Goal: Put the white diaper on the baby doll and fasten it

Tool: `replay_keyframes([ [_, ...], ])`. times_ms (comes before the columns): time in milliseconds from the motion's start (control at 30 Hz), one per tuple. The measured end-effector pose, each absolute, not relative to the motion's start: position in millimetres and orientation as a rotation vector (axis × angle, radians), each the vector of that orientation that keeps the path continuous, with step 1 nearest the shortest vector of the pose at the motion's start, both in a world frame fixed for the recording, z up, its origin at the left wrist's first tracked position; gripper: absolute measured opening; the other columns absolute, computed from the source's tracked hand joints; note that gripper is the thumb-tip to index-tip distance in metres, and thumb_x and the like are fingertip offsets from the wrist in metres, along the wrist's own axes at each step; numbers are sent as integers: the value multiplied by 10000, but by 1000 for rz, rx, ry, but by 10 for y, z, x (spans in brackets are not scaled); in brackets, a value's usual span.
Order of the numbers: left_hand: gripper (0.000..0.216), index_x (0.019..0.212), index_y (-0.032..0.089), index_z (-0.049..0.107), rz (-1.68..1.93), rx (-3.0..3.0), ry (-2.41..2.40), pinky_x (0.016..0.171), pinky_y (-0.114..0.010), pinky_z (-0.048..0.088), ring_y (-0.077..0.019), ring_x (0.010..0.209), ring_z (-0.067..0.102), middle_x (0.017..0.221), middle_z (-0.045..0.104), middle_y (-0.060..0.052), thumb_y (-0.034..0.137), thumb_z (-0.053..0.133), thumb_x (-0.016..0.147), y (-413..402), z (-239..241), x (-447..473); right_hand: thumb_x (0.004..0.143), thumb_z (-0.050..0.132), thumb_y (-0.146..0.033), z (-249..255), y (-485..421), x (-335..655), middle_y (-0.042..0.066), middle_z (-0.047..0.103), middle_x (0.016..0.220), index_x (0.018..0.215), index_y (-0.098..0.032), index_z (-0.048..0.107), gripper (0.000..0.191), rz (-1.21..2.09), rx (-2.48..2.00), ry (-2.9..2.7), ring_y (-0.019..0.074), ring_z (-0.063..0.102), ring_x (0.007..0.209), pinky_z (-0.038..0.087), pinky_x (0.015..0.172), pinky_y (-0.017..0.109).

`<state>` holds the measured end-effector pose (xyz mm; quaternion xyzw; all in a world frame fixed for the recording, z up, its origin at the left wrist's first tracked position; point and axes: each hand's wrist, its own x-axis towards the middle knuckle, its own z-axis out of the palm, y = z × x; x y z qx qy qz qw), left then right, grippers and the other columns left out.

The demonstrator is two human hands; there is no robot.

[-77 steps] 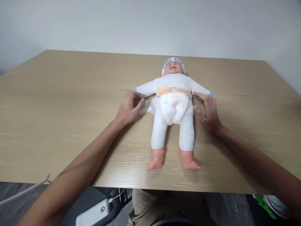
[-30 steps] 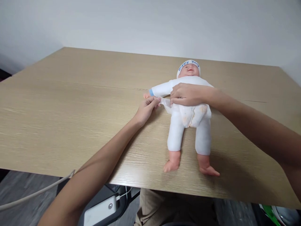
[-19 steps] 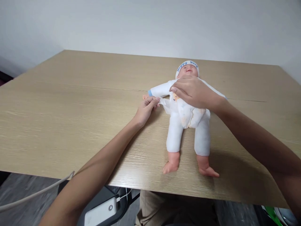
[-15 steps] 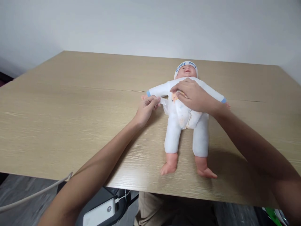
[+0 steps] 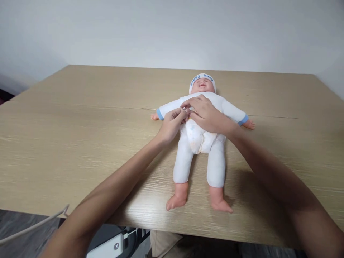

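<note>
A baby doll (image 5: pixel 200 157) in a white suit and a white cap lies on its back on the wooden table (image 5: pixel 80 136), head away from me. It wears a printed diaper (image 5: pixel 197 138). My left hand (image 5: pixel 172 123) is at the doll's waist with its fingers pinched on the diaper's side tab. My right hand (image 5: pixel 205 114) lies across the doll's belly, fingers pressed onto the diaper's front band, touching the left fingers. The tab itself is mostly hidden by both hands.
The table's near edge runs under my forearms. Below it a white power bank (image 5: pixel 106 249) with a cable (image 5: pixel 29 227) shows at the lower left. A plain wall (image 5: pixel 172 32) stands behind the table.
My left hand has brought the diaper tab from beside the doll in onto its waist. My right hand has stayed on the belly. The doll sits further left in view.
</note>
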<state>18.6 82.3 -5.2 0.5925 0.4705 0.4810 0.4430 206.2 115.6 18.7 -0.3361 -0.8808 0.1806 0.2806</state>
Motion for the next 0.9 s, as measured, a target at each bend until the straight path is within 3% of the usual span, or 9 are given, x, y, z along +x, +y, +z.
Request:
replay_keyframes([
  [133, 508, 692, 218, 527, 1188, 1462, 1160, 687, -344, 409, -179, 720, 425, 727, 472, -19, 581, 708, 997, 847, -102, 203, 1037, 456, -217, 157, 1190, 2097, 110, 753, 1313, 1174, -266, 621, 220, 609, -880, -2226, 314, 624, 1283, 483, 1188, 517],
  [267, 593, 794, 236, 593, 1212, 1423, 1105, 708, -370, 413, -200, 707, 426, 733, 409, -16, 752, 500, 1070, 869, -194, 211, 1014, 450, -202, 115, 1220, 2128, 104, 712, 1241, 1072, -282, 519, 121, 671, -847, -2090, 267, 664, 1199, 555, 1112, 454],
  [333, 591, 881, 246, 649, 1243, 1431, 1080, 732, -374, 433, -209, 723, 443, 760, 414, -17, 757, 440, 1091, 851, -237, 209, 1049, 455, -240, 110, 1229, 2147, 105, 705, 1276, 1109, -287, 538, 113, 617, -869, -2099, 275, 660, 1236, 567, 1111, 466],
  [467, 387, 1053, 254, 701, 1297, 1442, 978, 745, -352, 454, -201, 775, 480, 841, 492, -14, 639, 667, 1041, 777, -311, 180, 1175, 404, -472, 169, 1207, 2212, 119, 702, 1258, 1230, -297, 647, 304, 411, -969, -2195, 338, 645, 1267, 567, 1114, 565],
  [567, 392, 1158, 266, 711, 1309, 1417, 900, 697, -329, 442, -180, 743, 478, 830, 491, 9, 586, 822, 961, 755, -368, 160, 1156, 484, -573, 248, 1154, 2266, 122, 709, 1195, 1070, -278, 713, 383, 365, -994, -2205, 347, 663, 1211, 560, 1120, 566],
  [700, 462, 1158, 255, 727, 1352, 1395, 849, 649, -304, 398, -157, 705, 456, 795, 477, 22, 632, 867, 931, 792, -435, 164, 1063, 681, -535, 296, 1095, 2269, 106, 754, 1167, 822, -251, 692, 372, 407, -978, -2182, 327, 681, 1188, 548, 1117, 512],
  [900, 514, 1129, 239, 756, 1390, 1420, 802, 634, -280, 343, -137, 681, 408, 758, 454, 32, 694, 874, 921, 825, -459, 177, 955, 777, -389, 295, 1073, 2184, 63, 802, 1103, 823, -247, 689, 212, 521, -1020, -2120, 296, 709, 1152, 529, 1092, 477],
])
